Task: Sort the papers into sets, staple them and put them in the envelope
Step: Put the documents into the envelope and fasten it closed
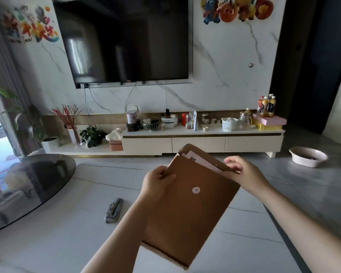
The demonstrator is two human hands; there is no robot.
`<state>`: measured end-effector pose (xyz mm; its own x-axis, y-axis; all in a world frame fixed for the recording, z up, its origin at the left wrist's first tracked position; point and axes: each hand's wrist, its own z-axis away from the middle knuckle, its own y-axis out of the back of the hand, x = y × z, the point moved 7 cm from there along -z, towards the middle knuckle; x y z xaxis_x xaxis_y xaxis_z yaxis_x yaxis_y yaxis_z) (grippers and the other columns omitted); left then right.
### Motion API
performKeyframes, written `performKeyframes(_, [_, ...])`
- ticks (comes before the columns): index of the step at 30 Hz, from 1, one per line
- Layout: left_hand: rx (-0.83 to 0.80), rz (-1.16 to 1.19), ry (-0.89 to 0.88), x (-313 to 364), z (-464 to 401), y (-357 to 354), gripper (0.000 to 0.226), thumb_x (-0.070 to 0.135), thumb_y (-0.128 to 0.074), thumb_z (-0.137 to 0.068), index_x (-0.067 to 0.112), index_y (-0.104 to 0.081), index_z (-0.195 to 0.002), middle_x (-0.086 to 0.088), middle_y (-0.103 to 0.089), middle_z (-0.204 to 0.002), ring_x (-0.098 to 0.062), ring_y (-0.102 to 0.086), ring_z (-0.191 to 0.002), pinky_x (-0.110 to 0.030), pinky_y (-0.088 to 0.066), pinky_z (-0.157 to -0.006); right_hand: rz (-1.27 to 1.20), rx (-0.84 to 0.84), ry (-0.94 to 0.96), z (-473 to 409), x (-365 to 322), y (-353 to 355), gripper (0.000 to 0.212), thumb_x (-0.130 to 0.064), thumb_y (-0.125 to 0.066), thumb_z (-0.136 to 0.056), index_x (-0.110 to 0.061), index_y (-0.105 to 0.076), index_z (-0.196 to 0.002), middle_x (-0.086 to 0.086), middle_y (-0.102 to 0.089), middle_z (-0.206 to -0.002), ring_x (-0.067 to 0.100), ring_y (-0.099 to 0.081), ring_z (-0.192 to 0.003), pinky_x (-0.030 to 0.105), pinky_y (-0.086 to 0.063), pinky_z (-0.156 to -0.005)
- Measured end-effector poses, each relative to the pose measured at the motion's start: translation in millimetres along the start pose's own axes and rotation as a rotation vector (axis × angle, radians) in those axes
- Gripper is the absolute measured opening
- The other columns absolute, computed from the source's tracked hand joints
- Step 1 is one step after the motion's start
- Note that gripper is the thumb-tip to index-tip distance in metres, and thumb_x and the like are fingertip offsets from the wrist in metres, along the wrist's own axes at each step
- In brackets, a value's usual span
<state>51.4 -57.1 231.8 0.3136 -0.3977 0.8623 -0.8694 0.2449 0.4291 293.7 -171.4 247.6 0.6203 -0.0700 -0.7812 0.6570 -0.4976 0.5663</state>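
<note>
Two hands hold the brown envelope (187, 209) up over the white table (57, 239) — left hand (157, 184) grips its left edge, right hand (242, 172) pinches the top right corner by the open flap. Papers (200, 160) sit inside, tops showing. Stapler (114, 210) lies left of envelope.

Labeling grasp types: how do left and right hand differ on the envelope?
The left hand grips the envelope at its left edge below the mouth, fingers curled round it; the right hand is at the top right corner, by the open flap. The left hand sits lower and nearer the camera; the right hand sits higher. Both hold the envelope above the table, with the papers showing at its mouth.
</note>
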Motion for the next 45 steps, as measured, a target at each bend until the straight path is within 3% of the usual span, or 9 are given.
performKeyframes(4, [0.02, 0.249, 0.112, -19.3, 14.5, 19.1, 0.011, 0.026, -0.069, -0.085, 0.017, -0.068, -0.091, -0.006, -0.072, -0.089, -0.029, -0.069, -0.084, -0.047, -0.057, -0.078, -0.249, 0.031, -0.177, 19.0, 30.1, -6.4, 0.086, -0.024, -0.076, -0.079, -0.026, -0.023, -0.147, 0.001, -0.036, -0.147, 0.024, -0.037, -0.136, 0.04, -0.035, -0.106])
performKeyframes(6, [0.023, 0.371, 0.144, -25.5, 22.6, 19.8, 0.012, 0.026, -0.07, -0.085, 0.02, -0.07, -0.096, -0.007, -0.073, -0.094, -0.03, -0.069, -0.088, -0.052, -0.056, -0.08, -0.347, -0.016, -0.201, 25.8, 34.4, -27.4, 0.085, -0.024, -0.074, -0.082, -0.028, -0.02, -0.148, -0.002, -0.033, -0.15, 0.024, -0.035, -0.137, 0.043, -0.034, -0.109])
performKeyframes(12, [0.044, 0.521, 0.212, -42.2, 36.1, 4.7, 0.028, 0.027, -0.065, -0.089, 0.021, -0.055, -0.114, -0.003, -0.069, -0.105, -0.018, -0.07, -0.09, -0.025, -0.056, -0.064, -0.506, 0.042, -0.152, 22.8, 25.0, -53.2, 0.033, -0.018, -0.059, -0.093, -0.022, -0.043, -0.122, 0.003, -0.059, -0.12, 0.021, -0.057, -0.11, 0.04, -0.046, -0.097])
performKeyframes(23, [0.054, 0.489, 0.277, -72.6, 30.6, -3.9, 0.02, 0.019, -0.063, -0.091, 0.02, -0.058, -0.111, 0.001, -0.069, -0.101, -0.011, -0.066, -0.088, -0.014, -0.05, -0.06, -0.471, 0.053, -0.17, 21.1, 48.6, -74.6, 0.024, -0.019, -0.057, -0.094, -0.02, -0.048, -0.117, -0.002, -0.059, -0.113, 0.016, -0.056, -0.105, 0.031, -0.041, -0.091])
performKeyframes(27, [0.013, 0.552, 0.264, -72.9, 27.6, -5.5, 0.042, 0.021, -0.073, -0.081, 0.017, -0.055, -0.119, -0.002, -0.069, -0.108, -0.015, -0.069, -0.093, -0.02, -0.054, -0.068, -0.489, 0.07, -0.157, 17.0, 48.7, -76.1, 0.019, -0.018, -0.058, -0.094, -0.022, -0.05, -0.11, -0.004, -0.061, -0.106, 0.013, -0.059, -0.098, 0.028, -0.043, -0.083])
performKeyframes(34, [0.047, 0.625, 0.35, -58.9, 8.9, 0.4, 0.081, 0.079, -0.064, -0.062, 0.015, -0.063, -0.113, -0.003, -0.07, -0.105, -0.017, -0.067, -0.097, -0.031, -0.051, -0.087, -0.505, 0.098, -0.11, 10.1, 42.0, -71.8, 0.014, -0.015, -0.06, -0.092, -0.026, -0.055, -0.1, 0.001, -0.066, -0.101, 0.016, -0.064, -0.092, 0.034, -0.052, -0.083])
performKeyframes(39, [0.233, 0.425, 0.312, -66.1, 3.7, 0.2, 0.02, 0.028, -0.072, -0.083, 0.017, -0.065, -0.098, -0.004, -0.069, -0.099, -0.017, -0.065, -0.088, -0.034, -0.056, -0.077, -0.462, 0.126, -0.126, 8.5, 47.5, -73.2, 0.023, -0.015, -0.063, -0.09, -0.023, -0.055, -0.11, -0.003, -0.065, -0.102, 0.014, -0.063, -0.095, 0.027, -0.048, -0.077])
performKeyframes(42, [0.276, 0.372, 0.275, -69.7, -4.3, -4.5, 0.011, 0.024, -0.07, -0.085, 0.019, -0.064, -0.093, 0.0, -0.068, -0.094, -0.016, -0.064, -0.088, -0.037, -0.054, -0.083, -0.559, 0.057, -0.165, 5.9, 53.3, -79.0, 0.035, -0.022, -0.072, -0.083, -0.025, -0.056, -0.113, -0.004, -0.067, -0.104, 0.013, -0.065, -0.095, 0.027, -0.05, -0.077])
performKeyframes(45, [0.266, 0.348, 0.268, -75.0, -15.9, -13.4, 0.01, 0.024, -0.069, -0.085, 0.018, -0.063, -0.09, 0.0, -0.068, -0.092, -0.017, -0.064, -0.086, -0.039, -0.054, -0.082, -0.581, 0.051, -0.201, -7.0, 63.6, -74.6, 0.045, -0.057, -0.072, -0.072, -0.027, -0.062, -0.104, -0.004, -0.068, -0.104, 0.015, -0.063, -0.101, 0.035, -0.047, -0.091])
